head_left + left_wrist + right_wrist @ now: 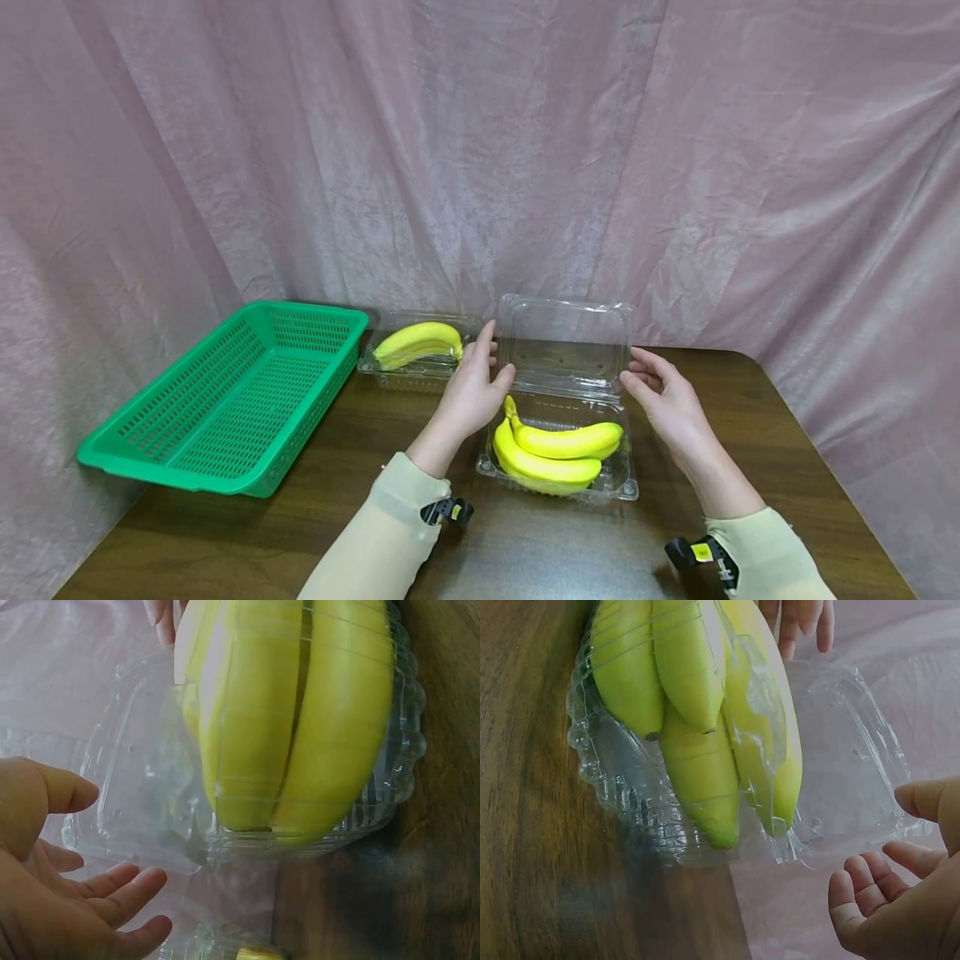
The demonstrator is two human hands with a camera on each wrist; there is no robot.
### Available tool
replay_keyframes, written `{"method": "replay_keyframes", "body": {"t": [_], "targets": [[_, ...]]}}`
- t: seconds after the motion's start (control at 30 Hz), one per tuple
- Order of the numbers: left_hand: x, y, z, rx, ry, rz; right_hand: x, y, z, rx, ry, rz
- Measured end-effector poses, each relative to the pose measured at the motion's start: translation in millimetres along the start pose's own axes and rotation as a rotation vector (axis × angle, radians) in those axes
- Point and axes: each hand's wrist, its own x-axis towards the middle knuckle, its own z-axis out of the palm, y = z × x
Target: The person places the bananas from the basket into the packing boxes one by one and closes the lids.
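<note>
A clear plastic clamshell box (630, 467) stands with its lid (566, 333) raised at the back. Inside lies a bunch of yellow bananas (555, 467), filling much of the base; the right wrist view shows several bananas (697, 690) through the clear wall. At the lid's left side is my left hand (476, 387), fingers spread and nothing in its grasp. My right hand (667, 400) is at the lid's right edge, thumb and fingertips close to it, fingers slightly bent. Both hands flank the lid, palms facing inward.
To the left, a green plastic basket (255, 417) sits on the brown wooden table (360, 483). Behind my left hand, another clear box (408, 383) holds bananas (420, 342). A pink curtain (480, 150) hangs along the table's back edge.
</note>
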Motion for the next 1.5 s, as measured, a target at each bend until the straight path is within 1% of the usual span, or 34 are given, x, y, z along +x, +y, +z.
{"method": "replay_keyframes", "body": {"t": [0.3,0.53,0.77,1.03,1.17,1.5], "targets": [[-0.3,1.5,-3.7,-0.004,-0.018,-0.028,-4.0,-4.9,-1.1,-0.002,-0.003,0.001],[-0.7,1.9,-4.2,0.011,-0.009,-0.02,-7.2,-6.3,-1.1,-0.025,-0.007,-0.017],[-4.9,2.9,-7.0,0.003,-0.014,-0.034,-9.5,-6.5,-0.8,-0.025,-0.024,-0.026],[-6.9,2.6,-9.8,-0.001,-0.021,-0.018,-10.0,-8.4,-0.9,-0.027,-0.024,-0.041],[-6.0,3.6,-11.0,-0.005,-0.025,-0.011,-9.6,-9.2,-1.5,-0.027,-0.021,-0.044],[-1.9,3.9,-12.7,0.008,-0.036,-0.02,-5.7,-8.4,-3.8,-0.014,-0.038,-0.053]]}}
